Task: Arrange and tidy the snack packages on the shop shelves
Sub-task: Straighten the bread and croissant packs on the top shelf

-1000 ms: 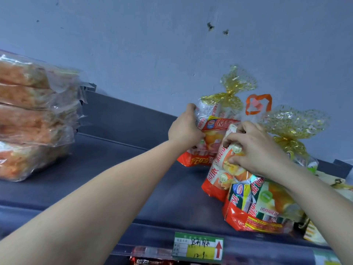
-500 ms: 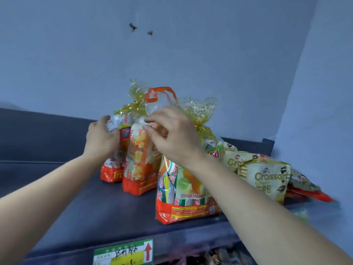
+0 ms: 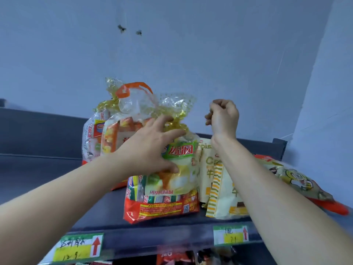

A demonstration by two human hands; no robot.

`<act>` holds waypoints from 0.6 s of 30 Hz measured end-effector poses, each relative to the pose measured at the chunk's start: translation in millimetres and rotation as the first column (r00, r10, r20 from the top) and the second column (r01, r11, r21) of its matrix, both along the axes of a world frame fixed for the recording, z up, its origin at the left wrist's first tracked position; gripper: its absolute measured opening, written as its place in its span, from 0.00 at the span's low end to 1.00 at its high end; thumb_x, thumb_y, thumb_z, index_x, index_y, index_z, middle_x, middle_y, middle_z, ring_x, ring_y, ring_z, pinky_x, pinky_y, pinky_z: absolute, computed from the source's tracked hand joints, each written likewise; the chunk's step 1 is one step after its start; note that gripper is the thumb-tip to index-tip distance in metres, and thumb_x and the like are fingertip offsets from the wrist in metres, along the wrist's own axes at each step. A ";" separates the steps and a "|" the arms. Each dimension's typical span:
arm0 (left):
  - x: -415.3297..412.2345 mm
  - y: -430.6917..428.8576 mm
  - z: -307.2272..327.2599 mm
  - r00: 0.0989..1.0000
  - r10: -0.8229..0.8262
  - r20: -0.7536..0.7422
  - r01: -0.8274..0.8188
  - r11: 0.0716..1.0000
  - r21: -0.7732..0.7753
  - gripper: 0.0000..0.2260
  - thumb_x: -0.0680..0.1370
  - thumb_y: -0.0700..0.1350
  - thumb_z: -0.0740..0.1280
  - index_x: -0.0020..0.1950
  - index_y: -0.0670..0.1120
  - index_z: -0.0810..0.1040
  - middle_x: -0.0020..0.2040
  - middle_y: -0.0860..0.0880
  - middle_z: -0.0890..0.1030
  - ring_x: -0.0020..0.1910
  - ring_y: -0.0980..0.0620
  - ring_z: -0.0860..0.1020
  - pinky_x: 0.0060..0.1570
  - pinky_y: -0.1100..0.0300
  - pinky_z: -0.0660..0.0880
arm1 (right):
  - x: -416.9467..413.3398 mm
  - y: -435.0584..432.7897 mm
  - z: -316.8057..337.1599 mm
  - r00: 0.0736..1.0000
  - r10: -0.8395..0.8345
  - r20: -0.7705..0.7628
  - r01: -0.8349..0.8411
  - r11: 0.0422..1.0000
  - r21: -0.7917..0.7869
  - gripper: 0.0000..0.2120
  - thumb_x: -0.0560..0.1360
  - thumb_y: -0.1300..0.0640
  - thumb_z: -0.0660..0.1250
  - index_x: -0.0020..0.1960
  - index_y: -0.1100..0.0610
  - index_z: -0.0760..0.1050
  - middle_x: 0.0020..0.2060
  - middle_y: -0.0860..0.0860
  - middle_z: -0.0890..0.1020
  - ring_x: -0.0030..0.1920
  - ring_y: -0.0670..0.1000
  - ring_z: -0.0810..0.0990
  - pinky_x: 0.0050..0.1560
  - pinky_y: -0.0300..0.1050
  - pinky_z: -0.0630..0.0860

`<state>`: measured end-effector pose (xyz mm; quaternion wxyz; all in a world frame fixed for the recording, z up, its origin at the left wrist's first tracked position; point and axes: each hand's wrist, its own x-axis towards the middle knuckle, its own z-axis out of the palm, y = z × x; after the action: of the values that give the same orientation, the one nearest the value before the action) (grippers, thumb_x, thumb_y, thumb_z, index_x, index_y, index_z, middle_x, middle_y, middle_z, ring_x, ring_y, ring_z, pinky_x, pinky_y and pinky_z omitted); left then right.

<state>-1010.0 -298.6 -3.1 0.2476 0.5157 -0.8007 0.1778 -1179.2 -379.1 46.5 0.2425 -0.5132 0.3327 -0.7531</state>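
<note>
Three clear snack bags tied with gold ribbon stand in a row on the dark shelf [image 3: 47, 180]. The front bag [image 3: 168, 190] has a green label and an orange base. Behind it stand a middle bag [image 3: 114, 138] with an orange handle and a rear bag [image 3: 89, 138]. My left hand [image 3: 150, 148] lies spread on the front bag's upper left side, fingers near the ribbon knot, thumb lower on its face. My right hand [image 3: 223, 115] hovers curled above the cream croissant packs [image 3: 223, 194], touching no pack. I cannot tell if it pinches something small.
A flat cream and orange package [image 3: 298, 180] lies at the shelf's right end against the wall. Two green and yellow price tags [image 3: 80, 247] [image 3: 231, 235] hang on the shelf's front edge. More packages [image 3: 172, 257] show on the shelf below.
My left hand left the rear bag and came onto the front bag. My right hand let go of the middle bag and rose to the right, curled. The view swung right.
</note>
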 end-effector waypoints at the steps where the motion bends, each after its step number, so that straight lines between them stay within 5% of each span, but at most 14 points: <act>1: 1.6 1.1 0.6 0.998 0.002 -0.059 -0.002 1.000 0.003 0.38 0.69 0.60 0.74 0.75 0.60 0.61 0.74 0.50 0.54 0.73 0.48 0.57 0.70 0.50 0.62 | -1.8 -8.0 -4.6 0.991 -0.070 -0.118 0.071 0.997 0.007 0.09 0.75 0.65 0.62 0.40 0.52 0.71 0.35 0.49 0.76 0.34 0.49 0.77 0.36 0.46 0.75; 4: 11.8 3.1 2.6 0.994 0.070 -0.089 -0.072 0.997 -0.018 0.30 0.71 0.50 0.75 0.70 0.59 0.68 0.73 0.51 0.55 0.71 0.48 0.58 0.69 0.49 0.64 | -3.7 -36.8 -25.1 0.795 -0.064 -0.603 0.170 0.978 0.121 0.12 0.76 0.64 0.60 0.47 0.50 0.78 0.48 0.48 0.82 0.52 0.51 0.80 0.54 0.46 0.77; 7: 30.1 3.3 1.6 0.988 0.149 -0.044 -0.151 0.988 -0.024 0.25 0.72 0.46 0.74 0.67 0.59 0.71 0.74 0.51 0.54 0.71 0.47 0.57 0.69 0.48 0.63 | 0.5 -52.3 -33.7 0.354 0.049 -0.934 0.266 0.952 0.151 0.19 0.75 0.60 0.64 0.65 0.49 0.74 0.65 0.50 0.76 0.64 0.53 0.74 0.61 0.46 0.71; 10: 47.3 7.2 0.2 0.977 0.212 -0.020 -0.213 0.977 -0.009 0.25 0.72 0.46 0.74 0.67 0.59 0.71 0.75 0.50 0.53 0.72 0.46 0.55 0.71 0.47 0.61 | 11.3 -52.4 -33.7 -0.090 0.029 -0.996 0.325 0.946 -0.002 0.32 0.74 0.48 0.67 0.75 0.47 0.60 0.74 0.52 0.64 0.74 0.56 0.59 0.70 0.56 0.59; 12: 52.2 9.6 -2.3 0.971 0.239 0.002 -0.239 0.971 -0.010 0.25 0.73 0.46 0.73 0.67 0.59 0.70 0.75 0.51 0.52 0.73 0.47 0.54 0.70 0.48 0.60 | 17.4 -55.0 -37.8 -0.298 0.070 -0.952 0.346 0.938 -0.039 0.38 0.74 0.44 0.67 0.78 0.47 0.52 0.77 0.53 0.56 0.77 0.57 0.52 0.73 0.61 0.53; 15: 53.9 11.2 -7.5 0.970 0.243 0.003 -0.242 0.970 -0.021 0.26 0.74 0.47 0.72 0.69 0.60 0.69 0.76 0.52 0.51 0.73 0.46 0.55 0.71 0.48 0.59 | 21.3 -57.1 -43.8 -0.449 0.095 -0.889 0.382 0.919 -0.095 0.41 0.74 0.41 0.67 0.78 0.47 0.49 0.75 0.53 0.61 0.74 0.57 0.60 0.69 0.59 0.61; 18: 56.2 10.8 -12.5 0.970 0.241 -0.005 -0.241 0.970 -0.032 0.27 0.75 0.47 0.71 0.71 0.60 0.67 0.77 0.52 0.51 0.74 0.46 0.54 0.71 0.47 0.60 | 18.2 -50.9 -45.3 -0.439 -0.027 -0.898 0.379 0.900 -0.213 0.30 0.73 0.41 0.67 0.70 0.51 0.66 0.64 0.55 0.70 0.66 0.57 0.67 0.58 0.54 0.69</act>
<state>-953.8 -287.8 -15.6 0.2330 0.6052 -0.7290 0.2192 -1160.9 -429.9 1.2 -0.2417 -0.7967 0.5535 0.0208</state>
